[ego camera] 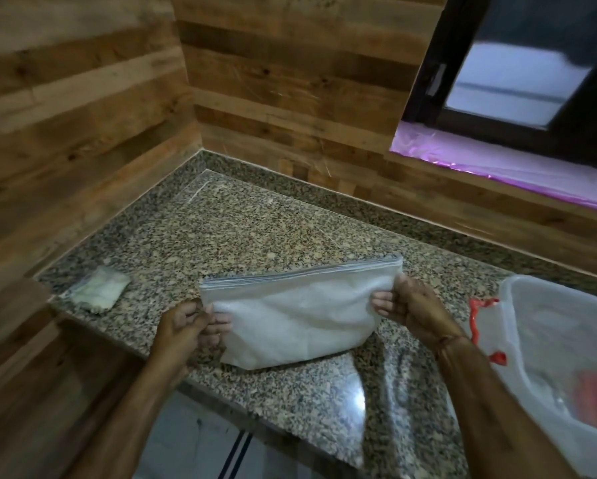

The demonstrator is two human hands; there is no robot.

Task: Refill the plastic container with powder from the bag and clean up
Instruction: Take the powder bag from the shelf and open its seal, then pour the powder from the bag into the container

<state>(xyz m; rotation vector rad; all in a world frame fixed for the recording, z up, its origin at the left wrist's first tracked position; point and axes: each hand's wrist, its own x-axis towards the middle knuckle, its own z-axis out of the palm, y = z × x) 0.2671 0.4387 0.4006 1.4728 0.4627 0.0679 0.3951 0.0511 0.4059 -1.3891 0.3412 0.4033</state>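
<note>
Granite counter (255, 229), one powder bag (300, 312) gripped by left hand (183, 326), right hand (414, 305); one plastic container (539, 305)

White powder (290, 326) in clear zip bag (304, 274). Speckled grey, beige, black granite countertop (255, 219). Brown striped wood-plank wall (82, 115). Translucent whitish container (532, 312), red clips (477, 319). Pink-purple film (480, 160) under dark window frame (497, 133).

A speckled granite desk (255, 219) fills a corner, with a low raised granite lip along its back edges. Wood-plank walls (82, 115) in mixed brown tones rise behind it. At upper right is a dark-framed window (518, 63) whose sill is covered with purple plastic film (480, 160). A small crumpled clear packet (96, 288) lies near the desk's left edge.
</note>
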